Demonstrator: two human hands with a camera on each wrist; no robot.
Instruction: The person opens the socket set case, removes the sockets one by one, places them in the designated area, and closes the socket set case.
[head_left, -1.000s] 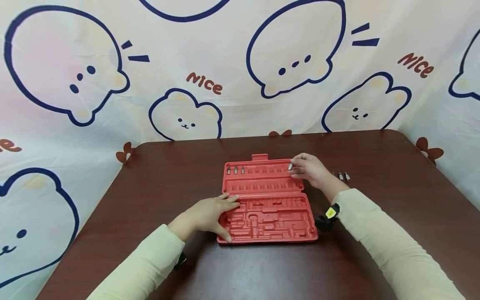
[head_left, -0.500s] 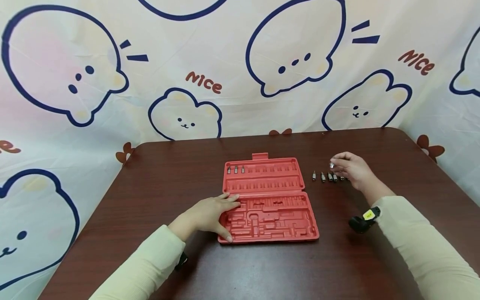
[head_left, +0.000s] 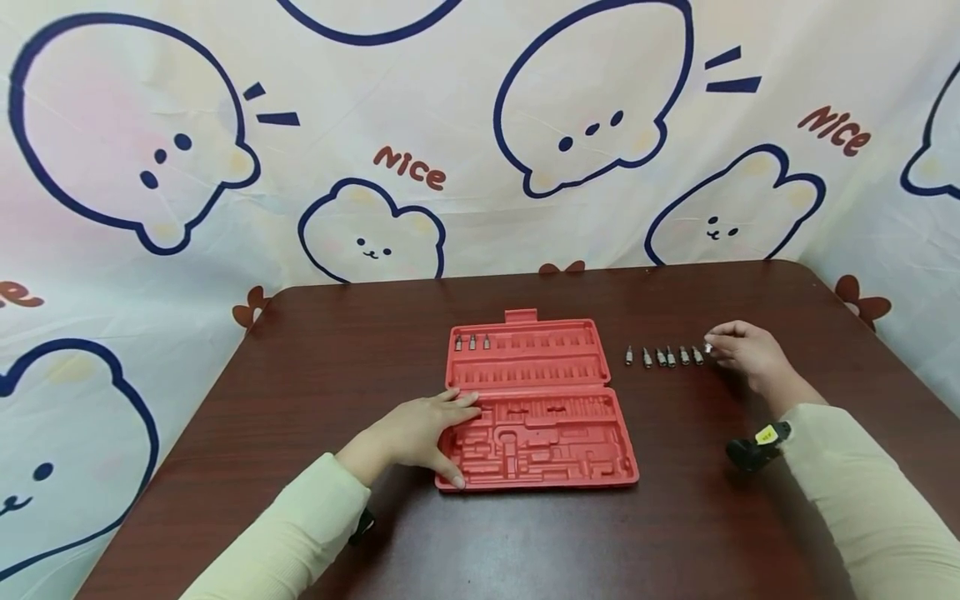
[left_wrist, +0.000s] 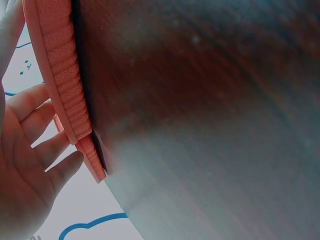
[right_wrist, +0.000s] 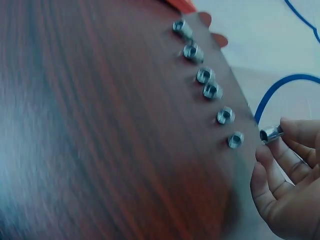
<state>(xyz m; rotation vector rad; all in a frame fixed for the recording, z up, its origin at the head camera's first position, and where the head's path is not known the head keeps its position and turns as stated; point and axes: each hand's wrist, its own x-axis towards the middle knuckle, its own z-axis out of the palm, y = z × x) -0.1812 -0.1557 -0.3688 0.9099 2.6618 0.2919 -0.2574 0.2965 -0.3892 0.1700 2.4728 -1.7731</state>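
Note:
An open red plastic tool case (head_left: 545,477) lies on the table with moulded slots in both halves. My left hand (head_left: 423,427) rests on its left edge with the fingers spread; the left wrist view shows the fingers (left_wrist: 65,170) against the case's ribbed side (left_wrist: 62,70). Three small metal bit sockets (head_left: 472,342) sit in the upper left slots of the lid. To the right of the case, several similar bit sockets (head_left: 647,357) form a row on the table. At that row's right end my right hand (head_left: 750,358) pinches one bit socket (right_wrist: 271,134), its hollow end facing the right wrist camera.
The dark wooden table (head_left: 525,542) reaches back to a pale curtain (head_left: 480,225) printed with cartoon figures. The lid's latch tab (head_left: 521,316) sticks out at the back of the case.
My right hand has moved right with the pinched bit socket, from the lid's upper right slots to the right end of the row, and lower. The left hand has stayed on the case.

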